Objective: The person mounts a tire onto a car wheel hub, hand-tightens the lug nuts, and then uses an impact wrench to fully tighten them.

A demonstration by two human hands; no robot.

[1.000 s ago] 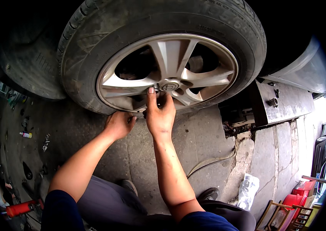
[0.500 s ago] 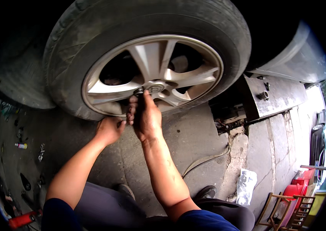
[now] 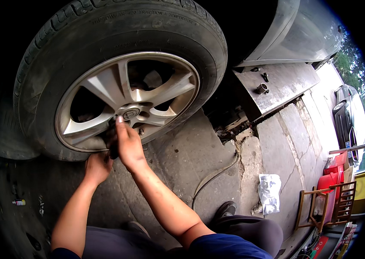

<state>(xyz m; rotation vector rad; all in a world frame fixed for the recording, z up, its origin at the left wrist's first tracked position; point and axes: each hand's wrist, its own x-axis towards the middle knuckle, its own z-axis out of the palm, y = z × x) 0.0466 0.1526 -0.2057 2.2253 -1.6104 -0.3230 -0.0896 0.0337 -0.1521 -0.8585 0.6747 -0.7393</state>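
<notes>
While facing the wheel (image 3: 104,88), close on the far side
See right hand (image 3: 129,146) curled just left of centre cap (image 3: 131,113), nearer than left hand (image 3: 98,166) low by tyre (image 3: 36,77); cannot tell whether clamped on anything

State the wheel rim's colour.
Silver-grey; the wheel rim shows best in the head view.

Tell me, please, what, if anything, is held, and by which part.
Unclear: the right hand at the silver metal wheel and left hand by the black rubber tyre hide any grip.
</notes>
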